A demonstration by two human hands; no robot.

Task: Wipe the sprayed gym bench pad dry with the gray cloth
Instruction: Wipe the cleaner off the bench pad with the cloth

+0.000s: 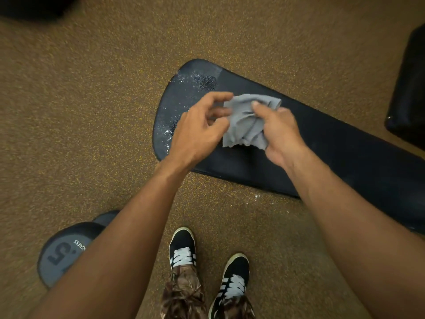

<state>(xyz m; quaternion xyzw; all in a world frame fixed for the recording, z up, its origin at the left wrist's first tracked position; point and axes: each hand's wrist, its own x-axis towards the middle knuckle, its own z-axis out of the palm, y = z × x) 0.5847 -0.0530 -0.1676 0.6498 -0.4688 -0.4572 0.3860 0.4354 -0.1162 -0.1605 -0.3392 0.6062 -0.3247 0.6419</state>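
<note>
A black gym bench pad (333,148) runs from the centre toward the lower right. Its rounded left end is speckled with spray droplets. Above that end, my right hand (279,132) grips a crumpled gray cloth (247,122) between thumb and fingers. My left hand (202,127) is at the cloth's left edge with its fingers curled and spread. Whether they pinch the fabric cannot be told. The cloth hangs just above the pad, covering part of its middle.
Speckled brown rubber flooring (92,111) surrounds the bench. A dumbbell marked with a 5 (66,249) lies at lower left beside my left forearm. My two black shoes (184,247) stand below the bench. Another black padded piece (409,93) sits at the right edge.
</note>
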